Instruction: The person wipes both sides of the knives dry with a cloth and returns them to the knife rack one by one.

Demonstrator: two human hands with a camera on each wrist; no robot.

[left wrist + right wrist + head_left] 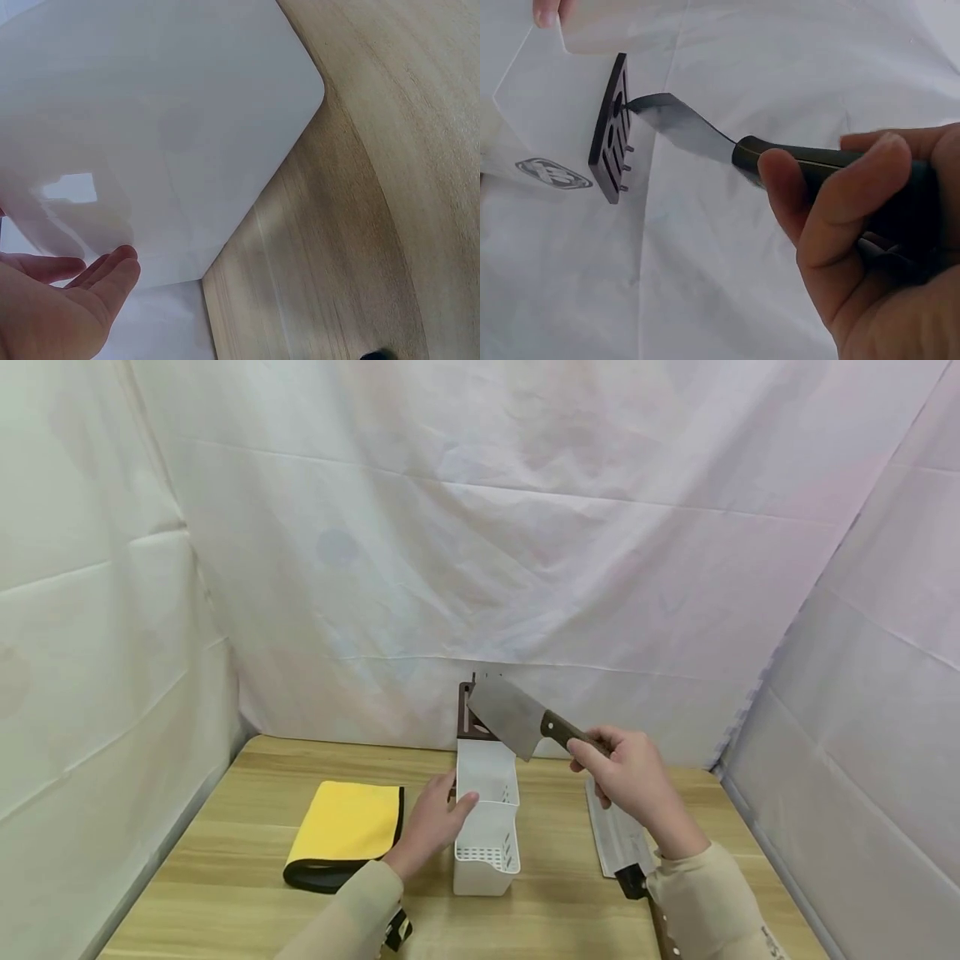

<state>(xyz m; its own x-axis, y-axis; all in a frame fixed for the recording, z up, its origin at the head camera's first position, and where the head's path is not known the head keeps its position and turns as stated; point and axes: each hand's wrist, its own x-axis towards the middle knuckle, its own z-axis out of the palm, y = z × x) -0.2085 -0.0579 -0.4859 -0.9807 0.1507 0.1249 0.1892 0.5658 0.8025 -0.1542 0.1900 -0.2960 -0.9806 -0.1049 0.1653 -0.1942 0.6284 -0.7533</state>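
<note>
A white knife holder (486,827) with a brown slotted top (474,722) stands on the table near the back. The left hand (432,818) rests against its left side, the thumb over its edge. Straight fingers (112,274) lie at the glossy white wall (172,127) in the left wrist view. My right hand (622,768) grips the dark handle of a cleaver (510,714), thumb on one side. Its blade leans up and left, with the far corner at the slotted top (613,131). Whether the blade touches the slots I cannot tell.
A folded yellow cloth (348,822) with black trim lies on the left of the wooden table (555,910). Under the right forearm lies another broad-bladed knife (618,839), partly hidden. White fabric (480,527) hangs behind and on both sides.
</note>
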